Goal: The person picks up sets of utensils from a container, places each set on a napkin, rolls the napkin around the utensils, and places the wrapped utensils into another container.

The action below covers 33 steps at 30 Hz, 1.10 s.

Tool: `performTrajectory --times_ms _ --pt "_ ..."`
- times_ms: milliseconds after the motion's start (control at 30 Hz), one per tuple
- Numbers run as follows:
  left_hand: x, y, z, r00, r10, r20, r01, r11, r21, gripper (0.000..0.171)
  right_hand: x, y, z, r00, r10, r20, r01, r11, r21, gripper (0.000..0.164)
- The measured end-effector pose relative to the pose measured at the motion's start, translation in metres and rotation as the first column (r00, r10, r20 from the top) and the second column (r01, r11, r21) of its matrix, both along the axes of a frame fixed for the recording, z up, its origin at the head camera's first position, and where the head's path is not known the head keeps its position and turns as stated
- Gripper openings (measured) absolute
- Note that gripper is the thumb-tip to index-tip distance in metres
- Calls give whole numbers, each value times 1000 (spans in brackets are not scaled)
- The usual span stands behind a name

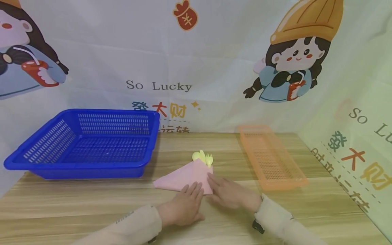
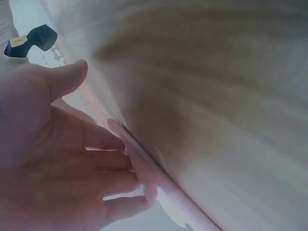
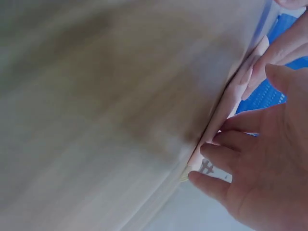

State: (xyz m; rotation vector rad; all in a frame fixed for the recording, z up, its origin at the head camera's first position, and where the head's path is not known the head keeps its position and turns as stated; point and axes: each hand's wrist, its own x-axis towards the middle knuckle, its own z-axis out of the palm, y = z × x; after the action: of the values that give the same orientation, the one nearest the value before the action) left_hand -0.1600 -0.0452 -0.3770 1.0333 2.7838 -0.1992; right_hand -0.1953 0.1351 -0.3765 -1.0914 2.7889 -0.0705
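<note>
A pink napkin (image 1: 183, 177), folded to a point on its left side, lies on the wooden table. The heads of a pale yellow spoon (image 1: 196, 156), knife (image 1: 202, 157) and fork (image 1: 209, 159) stick out past its far edge; their handles are hidden in or under the folds. My left hand (image 1: 183, 207) rests its extended fingertips on the napkin's near edge. At the right edge, my right hand (image 1: 231, 193) touches the napkin with its fingers. In both wrist views, the fingers are fairly straight along the thin napkin (image 2: 149, 168), thumbs held apart from it.
A large blue basket (image 1: 92, 166) stands at the left of the table (image 1: 101, 211). Toward the back right is a shallow orange basket (image 1: 283, 186). A printed cloth (image 1: 220, 68) hangs behind the table and along its right side.
</note>
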Motion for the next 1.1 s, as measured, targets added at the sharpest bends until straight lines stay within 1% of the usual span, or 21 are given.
performTrajectory --times_ms 100,200,300,367,467,533,633,700,767,800,833,900,933,1000,1033,1067,1100 --pt "-1 0 1 1000 3 7 -3 1000 1 71 2 -3 2 999 -29 29 28 999 38 64" --pt "-1 1 1 1000 2 16 -2 1000 0 71 10 -5 2 999 -31 37 28 996 81 64" --pt "-2 1 2 1000 -3 4 3 1000 -11 71 20 -7 2 1000 -4 9 3 993 115 60" --pt "-3 1 2 1000 -7 0 7 1000 -10 71 25 -7 2 1000 19 -25 -15 990 139 58" --pt "-3 0 3 1000 -6 16 6 1000 13 71 29 -7 2 996 47 -73 -34 985 169 55" --pt "-2 -2 3 999 4 31 -6 999 40 71 30 -7 2 995 52 -87 -37 984 173 54" --pt "-1 -6 3 998 36 46 -40 996 80 72 31 -7 2 995 49 -92 -34 986 164 53" --pt "-2 -8 2 997 56 52 -61 994 95 72 30 -7 3 995 46 -89 -31 986 161 53" --pt "-4 -11 1 997 63 51 -68 993 95 67 30 -8 2 995 42 -93 -28 988 154 52" --pt "-6 -12 1 998 56 32 -58 993 101 63 29 -8 2 994 42 -102 -27 989 145 51" --pt "-8 -13 0 999 38 -5 -38 994 103 56 29 -9 2 992 43 -118 -27 991 130 50" --pt "-12 -16 -2 995 -7 -104 20 992 121 41 27 -12 1 981 63 -184 -47 995 93 46" --pt "-15 -17 -2 988 -28 -154 48 990 132 32 25 -14 1 972 75 -224 -59 995 76 42" --pt "-19 -19 -3 963 -63 -262 105 983 149 15 22 -18 1 948 95 -305 -84 995 49 30" --pt "-21 -20 -4 952 -78 -297 126 981 146 8 19 -21 1 932 106 -346 -96 994 45 24" --pt "-22 -20 -3 945 -87 -314 139 979 147 3 17 -23 1 916 117 -383 -106 993 50 18" --pt "-23 -20 -3 941 -97 -325 149 979 138 5 15 -26 1 905 125 -407 -110 992 59 16"
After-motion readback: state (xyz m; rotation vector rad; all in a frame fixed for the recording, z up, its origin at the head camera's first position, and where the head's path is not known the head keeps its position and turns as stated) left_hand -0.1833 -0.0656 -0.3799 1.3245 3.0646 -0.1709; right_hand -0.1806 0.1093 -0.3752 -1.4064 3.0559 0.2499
